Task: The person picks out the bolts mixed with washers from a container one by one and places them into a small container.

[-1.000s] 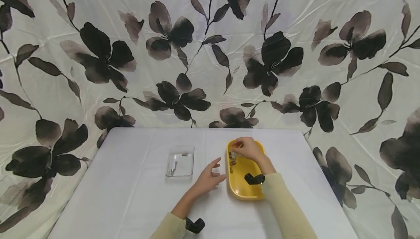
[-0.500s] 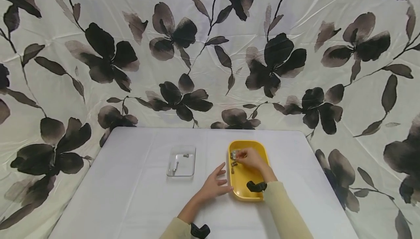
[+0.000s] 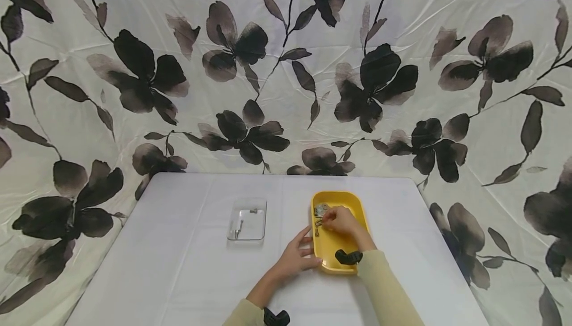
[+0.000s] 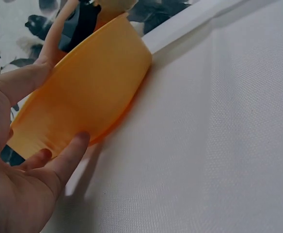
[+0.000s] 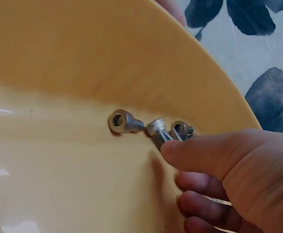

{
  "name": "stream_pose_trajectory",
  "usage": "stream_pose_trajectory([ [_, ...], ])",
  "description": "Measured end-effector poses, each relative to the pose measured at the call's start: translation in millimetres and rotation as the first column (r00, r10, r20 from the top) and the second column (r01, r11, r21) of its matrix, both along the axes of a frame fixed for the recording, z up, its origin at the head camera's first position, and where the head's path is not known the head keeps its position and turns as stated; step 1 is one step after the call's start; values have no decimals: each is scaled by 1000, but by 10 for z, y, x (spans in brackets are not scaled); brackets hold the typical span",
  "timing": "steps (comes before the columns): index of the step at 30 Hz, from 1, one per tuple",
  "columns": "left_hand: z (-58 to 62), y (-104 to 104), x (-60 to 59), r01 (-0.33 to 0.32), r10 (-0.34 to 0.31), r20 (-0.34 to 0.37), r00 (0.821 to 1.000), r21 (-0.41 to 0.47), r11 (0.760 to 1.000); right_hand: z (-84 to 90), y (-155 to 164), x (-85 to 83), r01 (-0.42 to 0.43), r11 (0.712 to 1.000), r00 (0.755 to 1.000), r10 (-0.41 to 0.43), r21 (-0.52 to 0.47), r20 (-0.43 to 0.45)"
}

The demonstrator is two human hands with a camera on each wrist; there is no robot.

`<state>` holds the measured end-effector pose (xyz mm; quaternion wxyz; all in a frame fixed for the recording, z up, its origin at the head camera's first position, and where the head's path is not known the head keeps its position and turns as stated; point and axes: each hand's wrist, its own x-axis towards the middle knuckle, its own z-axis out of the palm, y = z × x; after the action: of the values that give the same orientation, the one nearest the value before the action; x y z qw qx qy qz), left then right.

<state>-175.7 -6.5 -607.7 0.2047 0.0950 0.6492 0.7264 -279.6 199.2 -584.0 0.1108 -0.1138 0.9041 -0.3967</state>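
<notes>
In the head view a yellow tray (image 3: pixel 332 259) stands right of centre on the white table. My left hand (image 3: pixel 290 260) lies along its left side with fingers spread; the left wrist view shows fingertips (image 4: pixel 81 141) at the outer wall. My right hand (image 3: pixel 344 221) reaches into the tray. Its thumb (image 5: pixel 180 151) presses the threaded end of a silver socket head screw (image 5: pixel 156 127), which tilts head up; the index fingertip is hidden behind the thumb. Beside it lie another socket head screw (image 5: pixel 123 121) and a further one (image 5: pixel 179 128) partly behind the thumb.
A clear square box (image 3: pixel 255 230) stands to the left, holding a small screw (image 3: pixel 253 211) and a longer bolt (image 3: pixel 239 229). A grey metal piece (image 3: pixel 320 209) lies in the tray's far left part. Flowered cloth hangs behind the table.
My left hand has moved right, from apart from the tray to its left side. My right hand has come nearer within the tray, from the far end down to the screws, uncovering the grey metal piece.
</notes>
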Motion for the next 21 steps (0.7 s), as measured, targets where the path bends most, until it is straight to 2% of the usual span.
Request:
stream_pose_trajectory([
  [6,25,6,22,-3,3,10,1000,-4,1000,-10,-19,10,-6,1000,1000,6,25,3],
  [13,8,11,13,1,-1,-8,1000,-33,999,-7,-37,16,19,999,999,-21,31,35],
  [21,6,22,5,6,-6,-6,1000,-22,1000,-25,-35,4,21,999,998,-24,48,51],
])
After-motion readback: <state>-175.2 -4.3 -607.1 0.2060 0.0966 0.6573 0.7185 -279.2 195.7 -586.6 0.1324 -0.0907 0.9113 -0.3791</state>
